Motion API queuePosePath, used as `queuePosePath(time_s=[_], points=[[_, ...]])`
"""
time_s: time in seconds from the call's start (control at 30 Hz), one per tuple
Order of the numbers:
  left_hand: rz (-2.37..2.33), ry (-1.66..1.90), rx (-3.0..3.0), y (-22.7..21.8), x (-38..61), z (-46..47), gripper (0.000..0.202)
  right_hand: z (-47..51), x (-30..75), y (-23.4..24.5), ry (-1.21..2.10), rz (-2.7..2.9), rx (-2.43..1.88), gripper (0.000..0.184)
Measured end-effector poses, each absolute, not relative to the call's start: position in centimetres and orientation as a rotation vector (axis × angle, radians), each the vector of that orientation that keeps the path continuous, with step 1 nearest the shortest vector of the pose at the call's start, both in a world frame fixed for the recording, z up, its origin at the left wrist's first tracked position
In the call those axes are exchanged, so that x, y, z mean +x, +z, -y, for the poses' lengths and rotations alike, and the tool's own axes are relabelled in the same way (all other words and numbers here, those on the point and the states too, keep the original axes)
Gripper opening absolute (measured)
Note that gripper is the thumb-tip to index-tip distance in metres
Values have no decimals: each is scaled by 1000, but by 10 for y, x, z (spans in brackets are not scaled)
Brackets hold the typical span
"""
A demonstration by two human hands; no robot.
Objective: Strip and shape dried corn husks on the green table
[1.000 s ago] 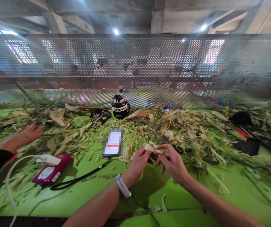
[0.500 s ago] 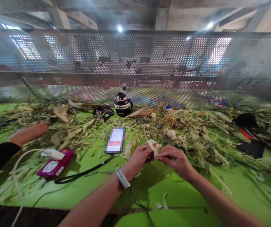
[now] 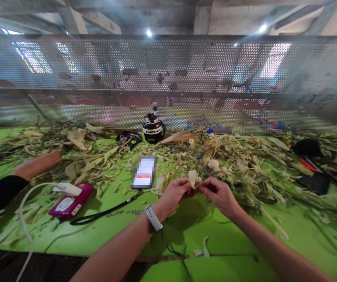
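Observation:
Close together over the green table (image 3: 233, 239), both my hands work on one pale piece of corn husk (image 3: 192, 179). My left hand (image 3: 176, 194), with a white band at its wrist, pinches the husk, and a wide flap of it stands up above the fingers. The fingertips of my right hand (image 3: 217, 194) are pressed together at the husk's right side. What lies between the fingers themselves is mostly hidden. Just left of my hands is a phone (image 3: 145, 172) on the table, with a dark wrist strap (image 3: 106, 214) trailing from it.
Dry husk scraps (image 3: 239, 156) cover the table's back. A black mug (image 3: 152, 128) marked ENERGY stands before a perforated metal screen (image 3: 174, 58). A magenta power bank (image 3: 71, 201) with a plugged-in white cable lies left, near another person's hand (image 3: 43, 159). A black phone-like slab (image 3: 314, 182) lies right.
The husk flap between my hands now stands more upright, where it lay tilted before. My right hand has moved slightly closer to my left. The other person's hand has barely shifted.

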State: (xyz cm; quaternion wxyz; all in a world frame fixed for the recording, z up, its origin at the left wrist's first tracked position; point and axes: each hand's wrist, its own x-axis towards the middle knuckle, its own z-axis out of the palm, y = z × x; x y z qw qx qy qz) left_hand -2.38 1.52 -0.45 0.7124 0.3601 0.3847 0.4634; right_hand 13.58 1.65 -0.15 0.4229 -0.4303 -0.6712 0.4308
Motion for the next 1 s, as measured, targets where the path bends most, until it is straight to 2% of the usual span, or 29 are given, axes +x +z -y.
queuePosePath(time_s=[0.23, 0.4, 0.67, 0.8, 0.9, 1.0], points=[[-789, 1035, 757, -2, -22, -12, 27, -15, 135, 2, 1139, 1605, -1092, 29], [-760, 1002, 740, 2, -24, -9, 29, -16, 137, 4, 1217, 1581, -1028, 39], [-828, 959, 746, 1, -26, -11, 33, -15, 138, 3, 1356, 1522, -980, 37], [-890, 931, 749, 1, -26, -11, 36, -18, 137, -6, 1270, 1584, -1006, 34], [-905, 916, 761, -1, -25, -11, 33, -19, 137, -9, 1087, 1711, -1042, 34], [-911, 860, 807, -3, -24, -10, 33, -18, 138, -5, 947, 1769, -1060, 20]])
